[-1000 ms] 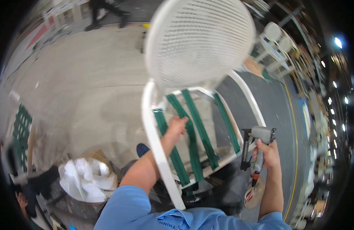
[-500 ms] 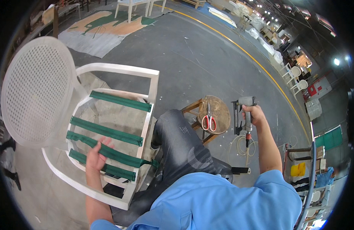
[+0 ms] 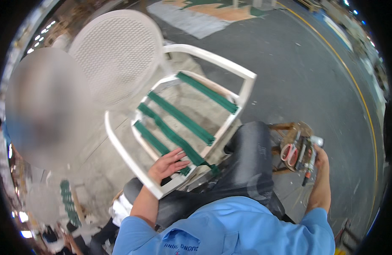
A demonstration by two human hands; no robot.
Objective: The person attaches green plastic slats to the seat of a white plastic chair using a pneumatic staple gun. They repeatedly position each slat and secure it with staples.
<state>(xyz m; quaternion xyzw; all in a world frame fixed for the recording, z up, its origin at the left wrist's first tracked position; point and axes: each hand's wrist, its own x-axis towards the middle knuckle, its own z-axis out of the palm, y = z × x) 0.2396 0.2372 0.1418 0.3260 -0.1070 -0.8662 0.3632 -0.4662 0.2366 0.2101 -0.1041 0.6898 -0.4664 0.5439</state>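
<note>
Gripping partly hidden, blurred, probably metal nail gun (image 3: 311, 160) in right hand (image 3: 320, 156); spreading left hand (image 3: 165, 165) by flat green webbing (image 3: 174, 137).

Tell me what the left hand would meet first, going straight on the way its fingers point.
The left hand would probably meet the green strap with the loose end first, as it lies just ahead. Depth is unclear here, so the hand might pass over it instead.

Light blue shirt (image 3: 264, 219), short sleeves (image 3: 135, 236) ending above the elbows, dark lettering (image 3: 181, 246) across one side of the chest. Dark grey trousers (image 3: 250, 165), denim-like, paler worn patches on the thigh. Left hand (image 3: 166, 165) and right hand (image 3: 321, 158) bare, forearms uncovered.
</note>
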